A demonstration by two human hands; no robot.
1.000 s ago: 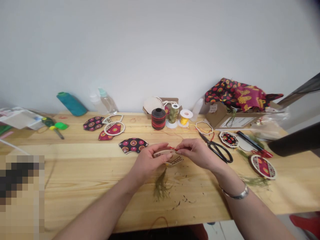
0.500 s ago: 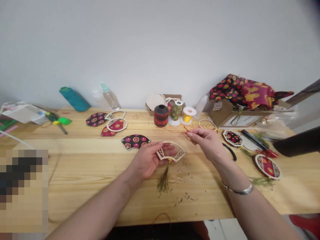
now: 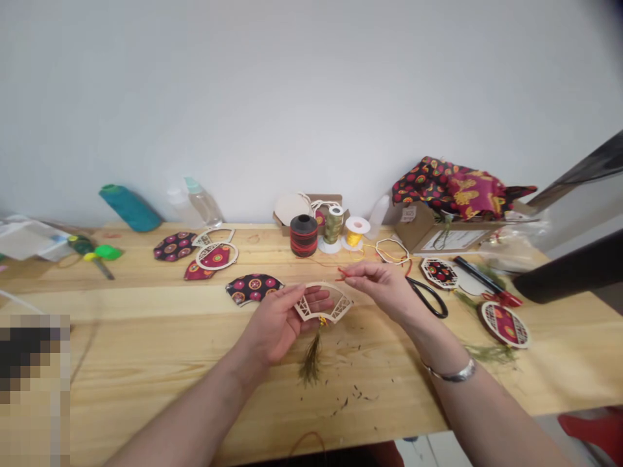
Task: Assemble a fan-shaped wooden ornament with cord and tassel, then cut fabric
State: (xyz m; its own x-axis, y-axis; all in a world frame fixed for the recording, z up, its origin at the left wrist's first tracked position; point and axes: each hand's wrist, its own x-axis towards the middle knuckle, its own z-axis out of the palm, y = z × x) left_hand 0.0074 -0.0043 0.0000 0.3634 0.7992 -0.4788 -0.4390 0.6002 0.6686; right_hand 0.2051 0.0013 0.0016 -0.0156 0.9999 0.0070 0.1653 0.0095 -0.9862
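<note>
My left hand [image 3: 285, 321] holds a fan-shaped wooden frame [image 3: 344, 309] by its left side, thumb in front and fingers behind. From the frame's lower edge hangs a green tassel [image 3: 310, 362], tied on with yellow cord. Just right of the frame, my right hand [image 3: 377, 285] pinches a red cord [image 3: 343, 273] between thumb and fingertips. The cord's end sticks out toward the left, above the frame and apart from it. Behind my left hand lies a fan-shaped piece of black patterned fabric [image 3: 253, 288].
Spools of red-black thread [image 3: 304, 236], green thread [image 3: 333, 228] and yellow cord [image 3: 354, 233] stand at the back. Black-handled scissors [image 3: 433, 299] lie beside my right wrist. Finished-looking ornaments [image 3: 505, 324] are at right, near a cardboard box [image 3: 428, 235]. A teal thread cone [image 3: 130, 209] leans at left.
The camera view has shifted, so most things appear a little further left and lower. My right hand has moved slightly closer to the frame, still pinching the red cord.
</note>
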